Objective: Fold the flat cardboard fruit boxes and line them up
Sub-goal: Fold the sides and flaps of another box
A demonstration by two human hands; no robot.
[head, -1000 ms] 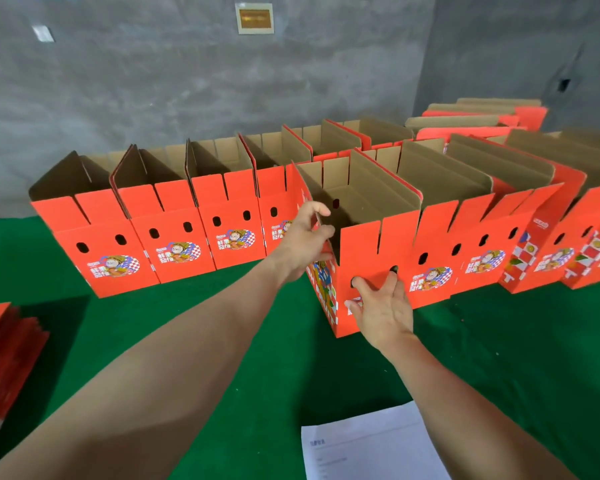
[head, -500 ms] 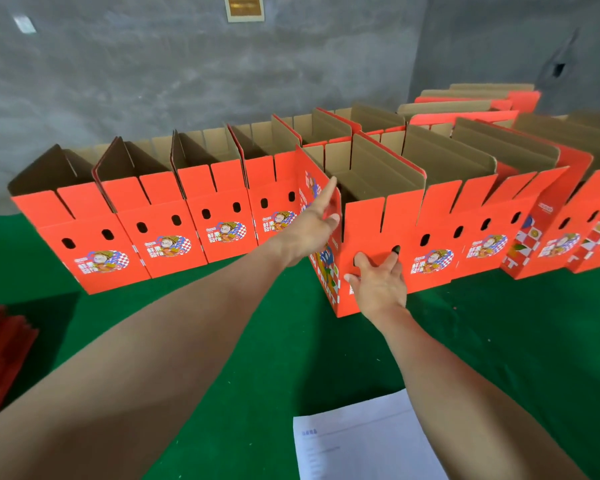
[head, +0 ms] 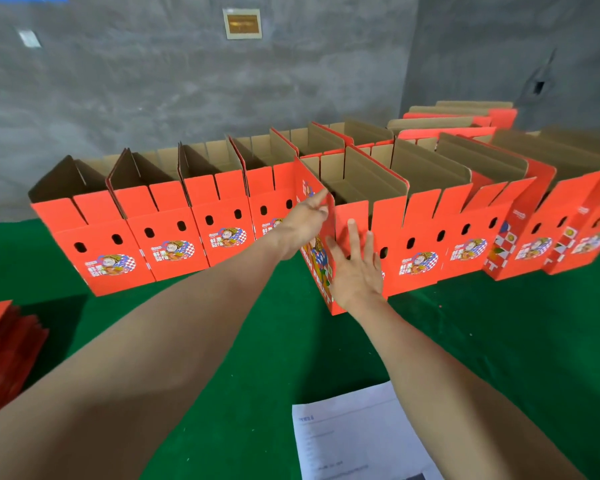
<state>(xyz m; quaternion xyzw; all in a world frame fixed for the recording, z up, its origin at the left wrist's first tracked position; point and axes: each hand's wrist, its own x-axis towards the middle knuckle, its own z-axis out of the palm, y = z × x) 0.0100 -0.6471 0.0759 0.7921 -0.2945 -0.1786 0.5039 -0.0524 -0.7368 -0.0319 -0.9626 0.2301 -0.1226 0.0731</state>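
One red box is standing near the middle of the green surface, between two lines of boxes. It is sticking out a little closer to the person than its neighbours. It is bright red on the outside and plain brown on the inside. Its top is standing open, with the flaps pointing up. Its front is showing small dark holes. Its left side is showing a busy picture in blue, white and yellow.

The left hand is lying flat against the left side of this box, with its fingers straight. The right hand is pressing flat on the front of the box, with its fingers spread wide. Neither hand is gripping anything.

Four folded boxes are standing in a row to the left of it, side by side, each showing two holes and a round cartoon picture. More folded boxes are standing to the right. I am counting at least four there, but the edge is cutting them off. Some more are sitting behind, and I cannot count them well.

One pile of flat red boxes is lying at the far left. More flat ones are lying at the back right. One white sheet of paper is lying close to the person.
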